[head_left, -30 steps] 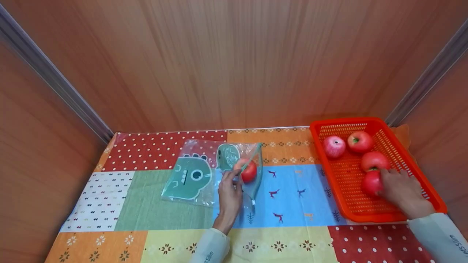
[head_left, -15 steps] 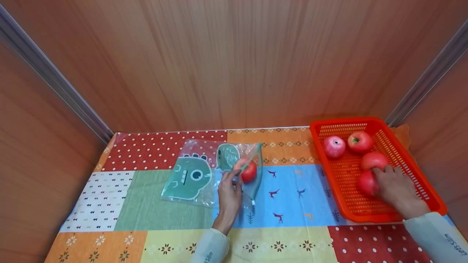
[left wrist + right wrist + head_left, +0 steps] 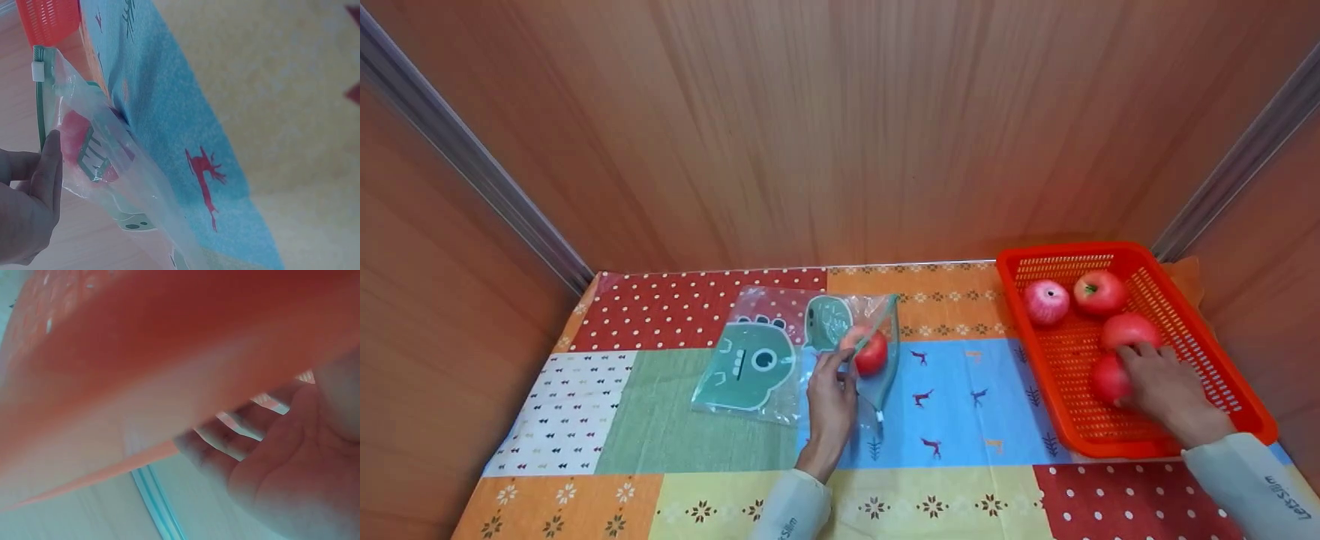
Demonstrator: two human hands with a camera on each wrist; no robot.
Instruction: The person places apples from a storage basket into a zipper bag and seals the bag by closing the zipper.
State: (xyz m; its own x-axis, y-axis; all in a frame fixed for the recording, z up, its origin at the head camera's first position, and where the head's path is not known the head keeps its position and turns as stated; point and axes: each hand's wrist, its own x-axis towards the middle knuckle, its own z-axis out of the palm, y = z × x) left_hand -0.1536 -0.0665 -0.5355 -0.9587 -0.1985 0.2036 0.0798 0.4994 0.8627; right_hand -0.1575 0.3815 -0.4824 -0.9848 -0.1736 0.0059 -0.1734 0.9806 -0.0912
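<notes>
A clear slider zip bag (image 3: 761, 367) with a green monster print lies on the cloth, one red apple (image 3: 871, 352) inside near its mouth. My left hand (image 3: 832, 397) pinches the upper edge of that mouth and lifts it, parting it from the lower edge; the white slider (image 3: 38, 71) shows in the left wrist view. Over in the red plastic basket (image 3: 1046, 390), my right hand (image 3: 1166, 390) has its fingers curled over the nearest apple (image 3: 1110, 379). In the right wrist view the basket's wall hides that apple and the fingertips.
Three more apples sit in the basket: a striped pink one (image 3: 1047, 302), one with its stem up (image 3: 1099, 292), and another (image 3: 1131, 331) against the held one. A patchwork cloth (image 3: 697, 450) covers the table, with wooden panels (image 3: 840, 135) around it.
My right hand has shifted slightly left within the basket, and the apple under its fingers has moved left with it. The left hand and the bag have stayed still.
</notes>
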